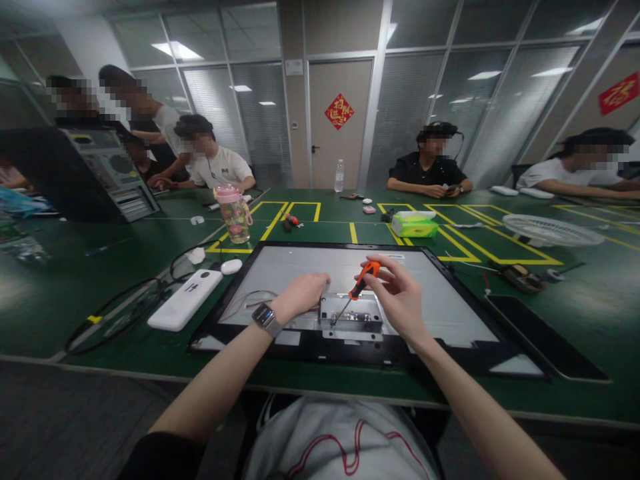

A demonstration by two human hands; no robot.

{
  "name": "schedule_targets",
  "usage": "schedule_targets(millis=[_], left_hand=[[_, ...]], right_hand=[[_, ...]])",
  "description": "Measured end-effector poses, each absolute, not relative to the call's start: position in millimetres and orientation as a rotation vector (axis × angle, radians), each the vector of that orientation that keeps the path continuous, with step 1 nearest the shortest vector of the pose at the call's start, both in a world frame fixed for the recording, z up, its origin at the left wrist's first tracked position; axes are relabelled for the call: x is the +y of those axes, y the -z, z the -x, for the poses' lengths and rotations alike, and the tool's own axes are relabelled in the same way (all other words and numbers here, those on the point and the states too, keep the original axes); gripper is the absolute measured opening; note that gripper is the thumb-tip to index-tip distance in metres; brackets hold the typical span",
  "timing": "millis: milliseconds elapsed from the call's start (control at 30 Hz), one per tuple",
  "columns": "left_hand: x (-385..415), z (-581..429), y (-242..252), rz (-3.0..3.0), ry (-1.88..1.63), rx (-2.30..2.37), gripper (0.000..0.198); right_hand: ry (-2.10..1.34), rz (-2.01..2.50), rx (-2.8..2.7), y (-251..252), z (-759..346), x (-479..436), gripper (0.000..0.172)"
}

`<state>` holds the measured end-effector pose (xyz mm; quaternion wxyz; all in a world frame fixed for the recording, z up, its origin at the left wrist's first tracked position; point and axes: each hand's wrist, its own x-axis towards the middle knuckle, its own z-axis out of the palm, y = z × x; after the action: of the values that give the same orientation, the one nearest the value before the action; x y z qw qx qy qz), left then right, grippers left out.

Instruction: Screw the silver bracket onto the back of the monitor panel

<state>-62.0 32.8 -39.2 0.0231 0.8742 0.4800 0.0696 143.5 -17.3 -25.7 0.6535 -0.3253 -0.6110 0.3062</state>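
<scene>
An orange and black screwdriver [366, 279] is gripped near its handle by my right hand [403, 300]. It tilts down to the left, its tip at the left part of a metal box-shaped bracket [326, 308]. My left hand [304, 293] is closed, fingers pressed together, just above the bracket's left side; what they hold, if anything, is hidden. Beneath both hands lies a flat display panel [430, 293] with a black frame, grey back upward. Thin cables [250, 298] run across the panel left of my left hand.
Left of the panel are a white power bank [186, 300], a black cable [103, 320] and a pink-lidded bottle [233, 217]. A dark flat strip [545, 333] lies to the right. Farther back are a tissue pack [414, 224], a white fan-like grille [550, 230] and a computer case [100, 173]. Several people sit or stand beyond.
</scene>
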Motion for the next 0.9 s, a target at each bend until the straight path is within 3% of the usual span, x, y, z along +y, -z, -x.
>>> schedule_targets(millis=[400, 667, 900], left_hand=[[31.6, 60.8, 36.7, -2.702, -0.208, 1.482, 0.029], [32.9, 62.0, 38.1, -2.703, -0.235, 1.463, 0.028], [30.2, 60.4, 34.1, -2.668, -0.225, 1.484, 0.028]], right_hand=[[-0.63, 0.735, -1.494, 28.2, -142.2, -18.7, 0.024], [-0.721, 0.538, -1.926, 1.9, -142.7, -24.1, 0.031], [-0.266, 0.478, -2.038, -13.4, -127.8, -14.4, 0.019]])
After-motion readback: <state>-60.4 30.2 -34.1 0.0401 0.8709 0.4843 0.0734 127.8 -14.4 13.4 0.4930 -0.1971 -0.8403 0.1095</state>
